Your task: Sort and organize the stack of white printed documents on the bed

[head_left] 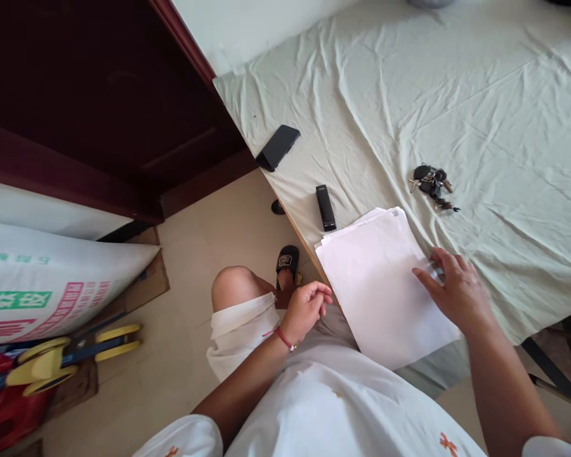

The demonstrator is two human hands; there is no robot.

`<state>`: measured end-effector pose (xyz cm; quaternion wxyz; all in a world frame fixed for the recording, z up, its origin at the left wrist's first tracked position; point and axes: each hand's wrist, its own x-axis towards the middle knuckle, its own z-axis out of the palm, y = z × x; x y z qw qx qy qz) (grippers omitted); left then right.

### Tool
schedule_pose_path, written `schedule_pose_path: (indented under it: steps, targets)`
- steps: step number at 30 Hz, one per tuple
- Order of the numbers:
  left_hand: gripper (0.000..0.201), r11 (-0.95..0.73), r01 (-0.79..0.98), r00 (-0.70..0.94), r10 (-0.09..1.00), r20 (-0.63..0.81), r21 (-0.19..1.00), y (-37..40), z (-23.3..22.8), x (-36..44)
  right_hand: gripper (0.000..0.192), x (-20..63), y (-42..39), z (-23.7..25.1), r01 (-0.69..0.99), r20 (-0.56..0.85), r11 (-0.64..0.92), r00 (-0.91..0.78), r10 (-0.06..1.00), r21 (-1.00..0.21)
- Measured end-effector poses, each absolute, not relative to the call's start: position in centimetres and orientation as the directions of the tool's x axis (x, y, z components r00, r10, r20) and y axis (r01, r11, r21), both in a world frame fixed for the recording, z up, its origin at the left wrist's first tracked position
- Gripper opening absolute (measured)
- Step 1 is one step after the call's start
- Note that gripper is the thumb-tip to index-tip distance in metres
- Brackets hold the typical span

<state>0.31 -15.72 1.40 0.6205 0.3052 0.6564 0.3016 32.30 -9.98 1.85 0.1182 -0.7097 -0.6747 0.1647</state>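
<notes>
A stack of white paper sheets (380, 285) lies at the table's near edge, its upper sheets slightly fanned out at the far end. My right hand (464, 292) is at the stack's right side, thumb over the paper and fingers spread around the edge; it is open. Off the table edge, left of the paper, hovers my left hand (309, 310), with loosely bent fingers and nothing in it. Just beyond the stack is a black stapler-like object (326, 208). A bunch of keys (433, 184) rests on the cloth farther right.
A pale green, wrinkled cloth (361, 114) covers the table. Near its left edge stands a black phone-like object (278, 147). On the floor side are a white printed sack (61, 279), a yellow-and-blue wheeled item (52, 368) and a dark red door (99, 95).
</notes>
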Motion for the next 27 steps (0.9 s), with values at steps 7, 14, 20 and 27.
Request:
schedule_pose_path:
  steps: [7, 14, 20, 27]
  targets:
    - [0.025, 0.633, 0.102, 0.046, 0.768, -0.639, 0.767, -16.6, 2.5, 1.6, 0.066, 30.5, -8.5, 1.4, 0.889, -0.212, -0.16, 0.074, 0.975, -0.43]
    - [0.027, 0.651, 0.083, 0.073, 0.751, -0.656, 0.754, -16.7, 2.9, 1.3, 0.067, 31.5, -8.5, 0.7, 0.858, -0.137, -0.046, -0.028, 0.99, -0.511]
    - [0.029, 0.658, 0.097, 0.097, 0.74, -0.665, 0.747, -16.9, 2.9, 1.3, 0.054, 30.2, -8.5, 1.9, 0.822, -0.095, -0.008, -0.056, 0.994, -0.569]
    - [0.03, 0.671, -0.014, 0.123, 0.737, -0.664, 0.742, -17.0, 2.9, 1.0, 0.075, 30.7, -6.8, 3.7, 0.769, -0.313, -0.231, 0.042, 0.949, -0.596]
